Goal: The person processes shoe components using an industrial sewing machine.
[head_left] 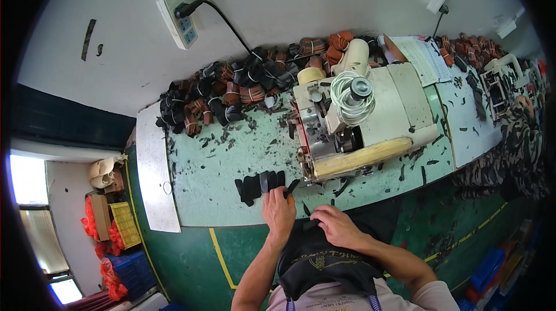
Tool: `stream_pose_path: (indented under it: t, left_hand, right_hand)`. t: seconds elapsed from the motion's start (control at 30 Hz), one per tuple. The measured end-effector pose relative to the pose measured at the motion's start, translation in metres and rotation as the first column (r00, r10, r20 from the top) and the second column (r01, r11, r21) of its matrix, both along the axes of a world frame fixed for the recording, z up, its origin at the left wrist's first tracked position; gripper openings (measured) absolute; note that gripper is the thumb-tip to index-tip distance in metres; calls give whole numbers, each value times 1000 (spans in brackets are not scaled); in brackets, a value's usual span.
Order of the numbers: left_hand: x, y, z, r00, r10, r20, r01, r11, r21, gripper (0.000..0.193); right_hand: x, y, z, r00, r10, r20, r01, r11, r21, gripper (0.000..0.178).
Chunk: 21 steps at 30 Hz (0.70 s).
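My left hand (278,212) rests at the near edge of the pale green worktable (226,166), fingers closed on the end of a fanned row of black leather pieces (259,184) lying flat on the table. An orange bit shows by its fingertips. My right hand (337,227) is just to the right, over my lap, pinching a small black piece at the table's edge. A cream-coloured machine (359,119) with a coil of white cord on top stands right behind both hands.
Bundles of black and brown leather strips (243,85) are heaped along the wall at the back. A grey metal plate (155,172) lies at the left table end. Another person in a patterned garment (515,148) sits at a second machine on the right. Crates stand on the floor at left.
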<state>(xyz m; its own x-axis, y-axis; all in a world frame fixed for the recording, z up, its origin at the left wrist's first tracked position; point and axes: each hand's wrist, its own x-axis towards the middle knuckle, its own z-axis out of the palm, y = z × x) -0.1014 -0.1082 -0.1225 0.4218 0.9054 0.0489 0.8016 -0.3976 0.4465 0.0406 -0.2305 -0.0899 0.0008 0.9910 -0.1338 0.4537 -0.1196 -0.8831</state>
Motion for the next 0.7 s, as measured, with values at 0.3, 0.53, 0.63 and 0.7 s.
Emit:
stream_pose_path:
  t: [0.3,0.53,0.63,0.7]
  left_hand:
    - [0,1,-2,994,-10,109,6,999,38,24]
    - [3,4,0,993,7,117,-17,996,84,21]
    - [-2,5,5,998,-25,51,27,999,-26,18]
    - [-10,5,19,989,-125,82,131,988,-79,17]
  right_hand:
    - [3,3,2,998,-58,4,58,998,28,33]
    - [2,5,-3,996,-84,15,83,996,41,32]
    - [5,9,-1,996,-77,49,72,994,85,35]
    - [8,15,11,996,-55,73,42,986,164,31]
